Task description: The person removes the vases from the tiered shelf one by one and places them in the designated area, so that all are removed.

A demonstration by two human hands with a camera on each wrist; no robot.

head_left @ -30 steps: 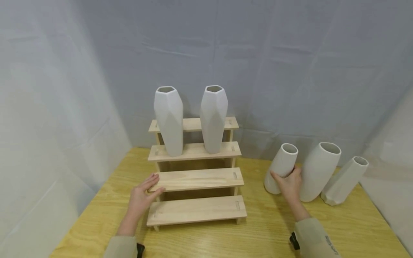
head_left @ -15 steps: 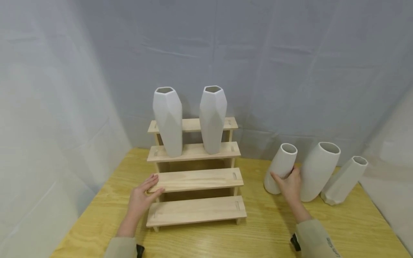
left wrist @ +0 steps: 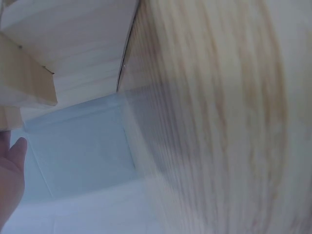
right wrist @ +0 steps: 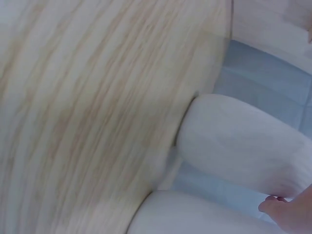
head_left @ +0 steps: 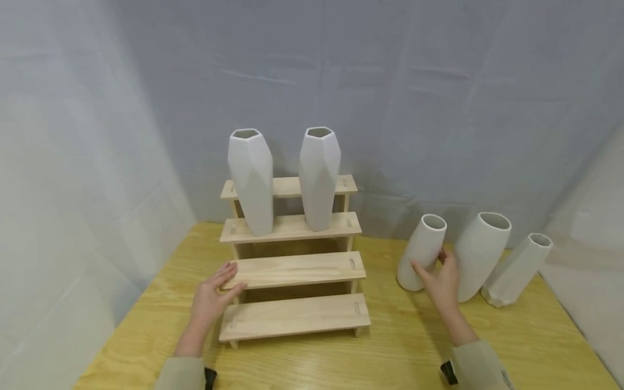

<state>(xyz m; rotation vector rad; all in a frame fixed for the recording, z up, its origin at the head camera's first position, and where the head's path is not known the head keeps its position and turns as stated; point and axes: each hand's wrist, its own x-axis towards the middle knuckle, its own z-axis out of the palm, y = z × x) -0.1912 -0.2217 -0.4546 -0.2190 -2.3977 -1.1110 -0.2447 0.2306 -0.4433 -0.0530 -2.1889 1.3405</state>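
Right grip (head_left: 441, 279) clamped on round vase (head_left: 420, 252); left grip (head_left: 210, 295) apart on wooden step (head_left: 297, 268).

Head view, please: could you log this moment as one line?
left hand: rests on wooden step shelf | right hand: holds small white vase | table
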